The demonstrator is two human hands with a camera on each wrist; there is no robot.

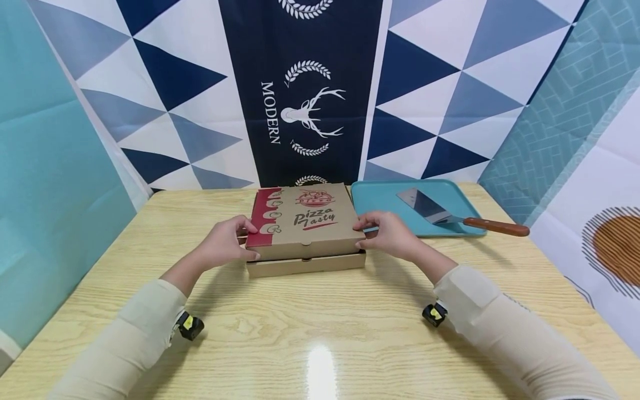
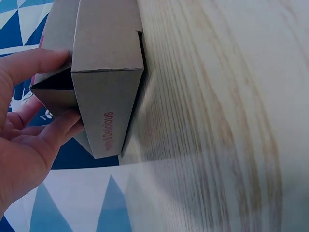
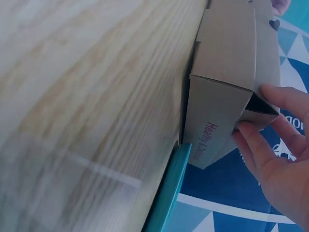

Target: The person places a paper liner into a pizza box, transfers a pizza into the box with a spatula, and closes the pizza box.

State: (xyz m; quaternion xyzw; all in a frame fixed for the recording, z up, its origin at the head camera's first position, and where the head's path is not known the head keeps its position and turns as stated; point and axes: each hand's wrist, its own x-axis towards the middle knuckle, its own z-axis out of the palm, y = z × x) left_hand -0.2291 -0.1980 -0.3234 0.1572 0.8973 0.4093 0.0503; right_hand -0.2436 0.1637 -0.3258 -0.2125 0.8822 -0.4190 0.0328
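A cardboard pizza box (image 1: 310, 265) with red and black print sits on the table, its lid (image 1: 320, 219) slightly raised at the front corners. My left hand (image 1: 227, 239) pinches the lid's front left corner, with the thumb at the front flap and other fingers along the side. At the front right corner my right hand (image 1: 387, 233) pinches the lid in the same way. Dark gaps show between lid and base beside the left fingers (image 2: 60, 128) and the right fingers (image 3: 256, 145). What lies inside the box is hidden.
A teal tray (image 1: 370, 194) stands right of the box, close to its side. On it lies a metal spatula (image 1: 425, 206), its wooden handle (image 1: 495, 226) jutting past the tray's right rim. Patterned cloth (image 1: 310, 111) hangs behind the wooden table (image 1: 280, 333).
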